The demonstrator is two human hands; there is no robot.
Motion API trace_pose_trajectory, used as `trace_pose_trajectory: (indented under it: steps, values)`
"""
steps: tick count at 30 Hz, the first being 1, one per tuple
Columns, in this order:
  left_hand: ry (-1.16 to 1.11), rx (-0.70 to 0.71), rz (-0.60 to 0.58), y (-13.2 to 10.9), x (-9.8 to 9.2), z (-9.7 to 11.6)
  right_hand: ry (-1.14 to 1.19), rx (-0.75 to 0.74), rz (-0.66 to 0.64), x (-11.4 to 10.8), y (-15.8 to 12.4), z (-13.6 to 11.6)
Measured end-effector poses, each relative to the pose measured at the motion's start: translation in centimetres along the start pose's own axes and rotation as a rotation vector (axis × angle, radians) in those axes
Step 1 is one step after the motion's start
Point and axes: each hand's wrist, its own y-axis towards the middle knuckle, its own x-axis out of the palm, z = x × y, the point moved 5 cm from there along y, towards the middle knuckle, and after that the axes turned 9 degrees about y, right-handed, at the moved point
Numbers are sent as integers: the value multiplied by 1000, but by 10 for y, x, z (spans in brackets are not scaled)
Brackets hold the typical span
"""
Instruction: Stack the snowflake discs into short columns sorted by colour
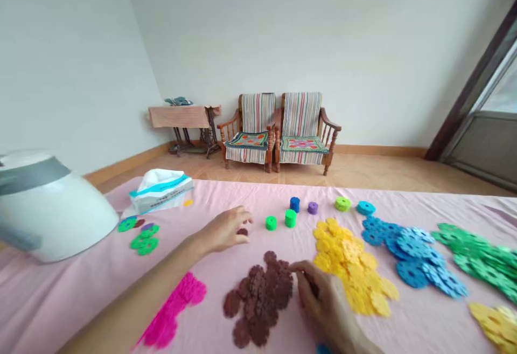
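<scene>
My left hand (226, 229) reaches over the cloth with fingers curved and apart. Between its thumb and fingertips, a small brown notched disc (242, 231) appears to lie on the cloth. My right hand (325, 297) has thumb and index finger pinched at the right edge of a pile of brown flower-shaped discs (262, 295); its other fingers are curled under. Pink discs (177, 308) lie partly behind my left forearm. Yellow discs (347, 262) spread just beyond my right hand. Small stacks in green (290, 218), dark blue (294, 204) and purple (312, 208) stand farther back.
A tissue pack (161, 192) and a large white vessel (60, 208) stand at left, near loose green discs (145, 241). Blue discs (416, 254) and green discs (480, 257) are heaped at right. Two wooden chairs (302, 119) stand beyond the pink-clothed table.
</scene>
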Motion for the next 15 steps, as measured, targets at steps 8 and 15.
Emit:
trace_pose_trajectory:
  steps: [8, 15]
  values:
    - [-26, 347, -207, -2, 18, 61, 105, 117, 60, -8, 4, 4]
    - [100, 396, -196, -1, 26, 66, 72, 113, 41, -5, 5, 4]
